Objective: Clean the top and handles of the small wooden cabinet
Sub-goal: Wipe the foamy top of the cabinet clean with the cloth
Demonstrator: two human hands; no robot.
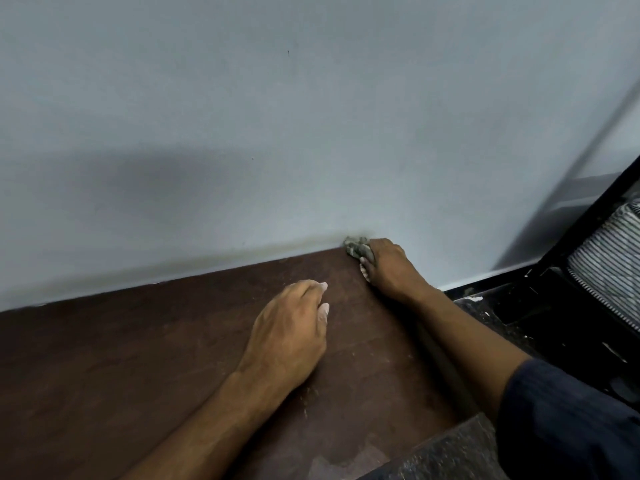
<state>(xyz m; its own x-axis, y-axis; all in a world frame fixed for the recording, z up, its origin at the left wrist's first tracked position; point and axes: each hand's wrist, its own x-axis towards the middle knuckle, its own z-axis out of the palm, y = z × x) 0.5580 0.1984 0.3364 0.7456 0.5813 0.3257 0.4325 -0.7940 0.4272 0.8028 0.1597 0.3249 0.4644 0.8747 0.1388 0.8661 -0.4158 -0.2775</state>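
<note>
Left hand point(289, 327) rests, maybe curled; right hand point(388, 268) grips cloth point(356, 247).

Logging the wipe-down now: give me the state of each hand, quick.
Left hand: holds nothing, rests on the wooden cabinet top, fingers loosely curled.
Right hand: grips a grey rag at the cabinet's back corner by the wall.

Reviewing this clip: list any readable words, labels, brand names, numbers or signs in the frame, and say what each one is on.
None: no text can be read in this frame.
The wall is bare, with no writing.
The wooden cabinet top carries no label or brand.
The cloth gripped by the right hand shows no print.
The striped fabric at the right edge has stripes only.
</note>
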